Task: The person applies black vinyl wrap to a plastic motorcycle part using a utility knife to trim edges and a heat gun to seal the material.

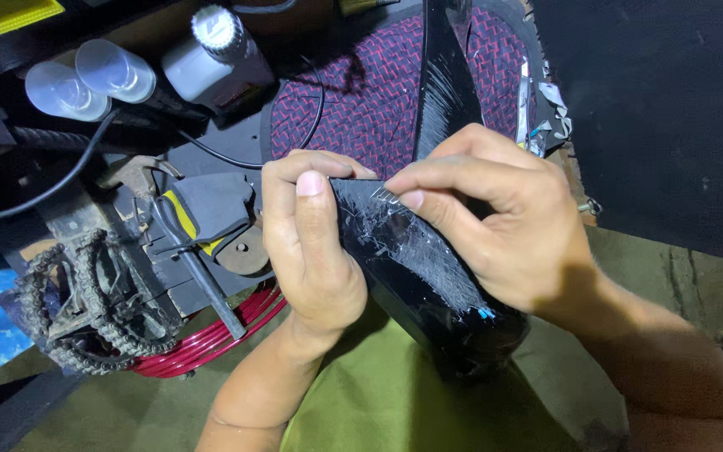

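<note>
Your left hand (pixel 311 243) wraps around the near edge of a glossy black panel (pixel 428 285), its fingers (pixel 290 180) curled shut on the rim with the thumb pressed flat along the top. Your right hand (pixel 504 218) comes in from the other side, and its fingers (pixel 428 186) pinch closed on the same upper edge, right against your left thumb tip. The panel sits between both sets of fingers and slopes down toward your lap, where it rests over a green cloth (pixel 378 402) (its face is scuffed with pale scratches). A second narrow black piece (pixel 445 75) rises upright just beyond your right fingers, in front of a dark red woven mat (pixel 361 92).

To the left of your left fingers lies a greasy chain (pixel 85 301) looped over a metal part, with a coil of red tubing (pixel 228 331) just beneath it. Farther away, beyond your left fingers, stand two clear plastic cups (pixel 85 79) and a grey bottle with a white cap (pixel 215 59). A thin black cable (pixel 219 155) runs between them and your hands.
</note>
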